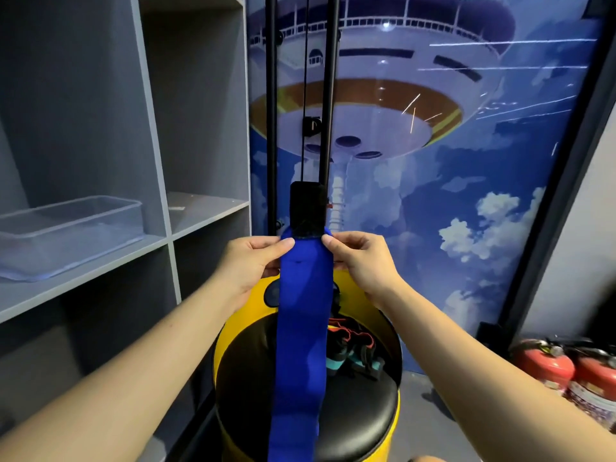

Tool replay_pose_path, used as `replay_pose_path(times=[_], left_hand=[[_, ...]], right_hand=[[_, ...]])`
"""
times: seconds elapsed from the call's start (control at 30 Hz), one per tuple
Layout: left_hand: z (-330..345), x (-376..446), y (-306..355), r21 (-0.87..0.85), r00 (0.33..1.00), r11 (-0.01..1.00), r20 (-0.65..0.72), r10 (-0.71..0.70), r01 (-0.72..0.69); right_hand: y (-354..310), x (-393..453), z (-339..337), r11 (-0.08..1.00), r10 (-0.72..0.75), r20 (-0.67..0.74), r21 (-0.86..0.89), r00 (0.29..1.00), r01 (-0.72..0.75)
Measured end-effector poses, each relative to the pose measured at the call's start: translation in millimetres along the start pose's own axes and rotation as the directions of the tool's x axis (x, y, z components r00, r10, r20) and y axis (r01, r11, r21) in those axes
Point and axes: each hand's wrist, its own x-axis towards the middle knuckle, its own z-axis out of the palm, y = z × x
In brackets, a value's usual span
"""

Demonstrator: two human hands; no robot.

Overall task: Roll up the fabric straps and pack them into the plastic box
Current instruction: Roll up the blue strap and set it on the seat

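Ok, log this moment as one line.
step: start rolling | left hand: pinches blue strap top | right hand: same | plastic box: on shelf, no straps inside

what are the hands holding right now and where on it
Both hands pinch the blue fabric strap at its top end, the left hand on its left edge and the right hand on its right edge; the rest hangs down.
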Motion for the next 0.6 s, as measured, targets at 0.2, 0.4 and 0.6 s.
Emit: replay_pose_path(times=[0.2, 0.4, 0.6], left_hand=[[-14.2, 15.7, -78.3, 0.007, 0.981, 0.981, -0.019, -0.195, 0.195], [-29.8, 44.0, -178.8, -0.038, 0.883, 0.892, -0.122, -0.452, 0.451], [-43.9, 96.7, -243.8, -0.02, 0.807, 0.834, -0.239, -0.54, 0.551]], right_hand=[[76.5, 2.9, 13.7, 0.985, 0.171, 0.005, -0.034, 0.985, -0.17], [177.2, 20.8, 32.0, 0.918, 0.382, 0.049, -0.14, 0.923, -0.372], [256.5, 73.5, 52.9, 0.849, 0.514, 0.041, -0.167, 0.857, -0.501]])
